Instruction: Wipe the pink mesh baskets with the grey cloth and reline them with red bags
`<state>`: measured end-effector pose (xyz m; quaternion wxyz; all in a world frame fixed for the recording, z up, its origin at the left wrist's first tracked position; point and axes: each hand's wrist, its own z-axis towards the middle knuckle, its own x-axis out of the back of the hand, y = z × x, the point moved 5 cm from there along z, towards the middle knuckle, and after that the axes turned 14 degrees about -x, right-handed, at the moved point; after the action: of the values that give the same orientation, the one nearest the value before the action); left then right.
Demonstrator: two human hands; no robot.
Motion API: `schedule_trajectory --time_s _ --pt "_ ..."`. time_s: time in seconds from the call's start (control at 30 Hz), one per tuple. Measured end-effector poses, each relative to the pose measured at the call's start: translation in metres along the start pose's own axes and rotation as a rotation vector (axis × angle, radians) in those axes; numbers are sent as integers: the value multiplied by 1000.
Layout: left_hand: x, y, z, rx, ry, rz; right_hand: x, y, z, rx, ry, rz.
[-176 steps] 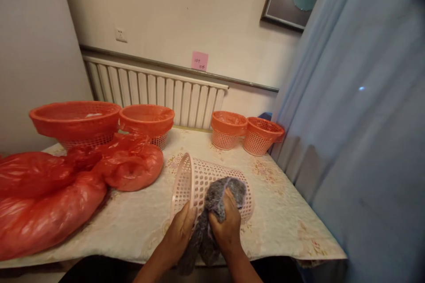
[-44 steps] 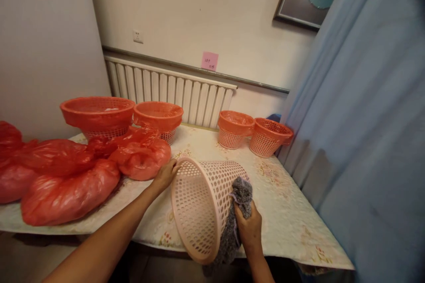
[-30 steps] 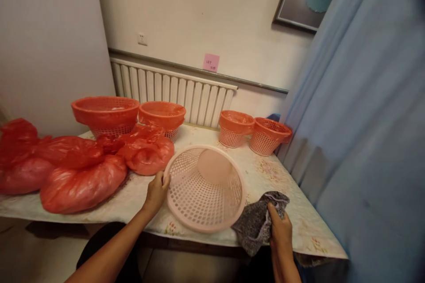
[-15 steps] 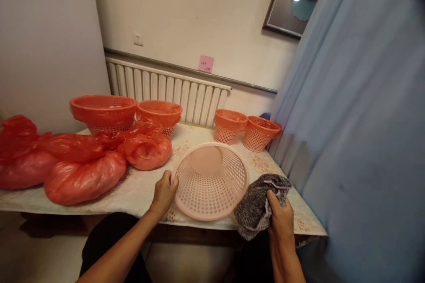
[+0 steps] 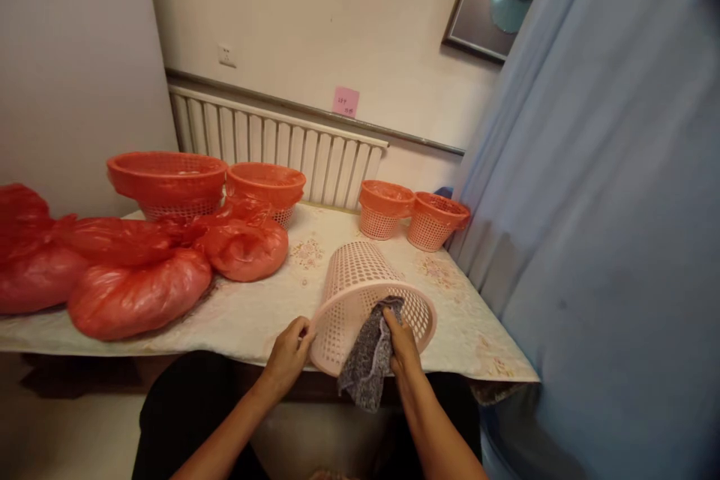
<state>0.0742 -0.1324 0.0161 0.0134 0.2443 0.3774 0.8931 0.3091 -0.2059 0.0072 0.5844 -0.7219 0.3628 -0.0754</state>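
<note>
A pale pink plastic basket (image 5: 360, 270) with holes in its wall lies tipped on its side, its mouth facing me. My left hand (image 5: 289, 356) is closed on the left of its rim, thumb and fingers pinching the edge. In my right hand (image 5: 402, 341) is a bunched dark grey speckled cloth (image 5: 368, 360) with a pale purple edging. That hand is at the basket's mouth, and the upper part of the cloth reaches inside while the rest hangs over the lower rim. The basket's bottom is hidden from view.
Several full red plastic bags (image 5: 140, 292) lie on the left of the table (image 5: 270, 315). Behind them stand two baskets lined with red bags (image 5: 169, 172); two smaller lined baskets (image 5: 385, 199) are at the back right. A blue curtain (image 5: 562, 202) hangs along the right edge.
The basket has tipped from standing with its opening upward onto its side, mouth toward me. My right hand has moved left with the cloth, from beside the basket into its opening.
</note>
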Motion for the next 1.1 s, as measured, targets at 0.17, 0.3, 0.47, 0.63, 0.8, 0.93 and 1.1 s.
schedule_trajectory --time_s 0.17,0.3,0.47,0.63,0.8,0.93,1.1 --pt "-8 0 -4 -1 -59 -77 -53 -25 -3 260 -61 9" --pt "-20 -1 -10 15 -91 -104 -91 -4 -18 392 9 -233" --pt "-27 -8 -25 52 -78 -101 -93 57 -18 587 -17 -828" --pt "-32 -16 -36 80 -46 -64 -48 73 6 638 -113 -1352" --pt "-40 -13 -36 66 -65 -72 -5 40 33 561 -54 -1325" --pt "-45 -7 -32 38 -80 -70 -7 37 38 468 30 -1223" --pt "-45 1 -27 8 -86 -38 -49 49 24 359 -28 -1006"
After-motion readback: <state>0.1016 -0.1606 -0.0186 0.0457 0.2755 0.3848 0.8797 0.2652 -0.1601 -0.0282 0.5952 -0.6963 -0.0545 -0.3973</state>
